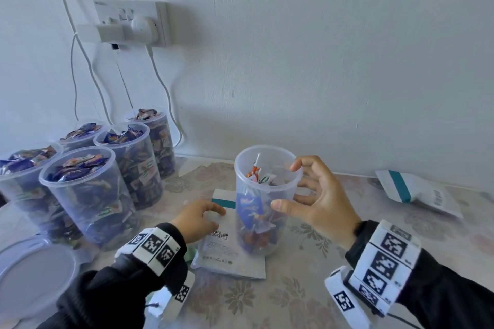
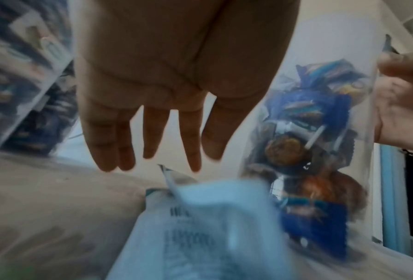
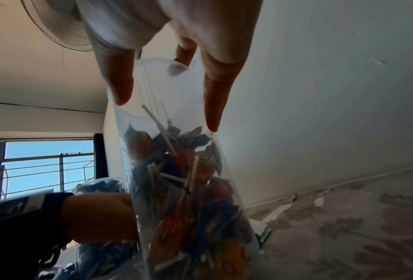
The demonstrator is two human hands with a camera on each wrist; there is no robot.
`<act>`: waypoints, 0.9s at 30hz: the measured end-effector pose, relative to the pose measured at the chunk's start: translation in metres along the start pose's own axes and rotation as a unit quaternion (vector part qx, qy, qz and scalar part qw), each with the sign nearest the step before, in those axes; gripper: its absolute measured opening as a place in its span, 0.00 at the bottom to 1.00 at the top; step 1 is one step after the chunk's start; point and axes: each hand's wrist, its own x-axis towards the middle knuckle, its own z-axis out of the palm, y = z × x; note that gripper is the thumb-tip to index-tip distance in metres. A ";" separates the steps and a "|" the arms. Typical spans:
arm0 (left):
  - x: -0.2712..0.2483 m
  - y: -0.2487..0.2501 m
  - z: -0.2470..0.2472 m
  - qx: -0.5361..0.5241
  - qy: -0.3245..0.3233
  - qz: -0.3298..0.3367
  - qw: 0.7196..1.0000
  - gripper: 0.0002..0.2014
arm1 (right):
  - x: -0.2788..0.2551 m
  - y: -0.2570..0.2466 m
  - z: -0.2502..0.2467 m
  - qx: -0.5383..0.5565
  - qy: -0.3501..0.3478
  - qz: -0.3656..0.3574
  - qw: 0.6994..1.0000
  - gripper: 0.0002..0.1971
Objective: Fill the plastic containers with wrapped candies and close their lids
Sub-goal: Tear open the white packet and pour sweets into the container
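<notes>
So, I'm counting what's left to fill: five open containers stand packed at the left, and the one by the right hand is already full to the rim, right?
Not full: the head view shows the container by the right hand filled only partway. The five containers at left are packed and open.

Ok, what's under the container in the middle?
The container stands partly on a white packet with a barcode, lying flat on the flowered tablecloth. The packet's right part is hidden behind the candies; whether anything else lies beneath, I cannot tell.
</notes>
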 end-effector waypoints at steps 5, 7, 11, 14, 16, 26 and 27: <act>-0.011 0.027 -0.006 -0.195 0.113 0.144 0.963 0.15 | -0.005 0.007 0.003 -0.001 -0.019 0.016 1.000 0.27; -0.024 0.043 -0.007 -0.276 0.101 0.191 0.937 0.25 | -0.007 0.006 0.003 -0.026 -0.022 0.024 0.999 0.27; -0.040 0.059 0.000 -0.294 0.058 0.233 0.925 0.31 | -0.009 0.006 -0.007 -0.063 -0.066 0.034 0.995 0.28; -0.042 0.059 0.004 -0.279 0.079 0.232 0.929 0.33 | -0.006 0.011 -0.024 -0.084 -0.056 0.061 0.993 0.23; -0.042 0.058 0.005 -0.300 0.084 0.226 0.923 0.32 | 0.003 0.024 -0.048 -0.189 -0.048 0.096 0.976 0.15; -0.047 0.059 0.007 -0.327 0.093 0.230 0.912 0.31 | 0.032 0.080 -0.155 -0.696 -0.037 0.317 0.643 0.18; -0.047 0.059 0.007 -0.328 0.092 0.230 0.912 0.32 | 0.032 0.080 -0.159 -0.702 -0.031 0.329 0.631 0.17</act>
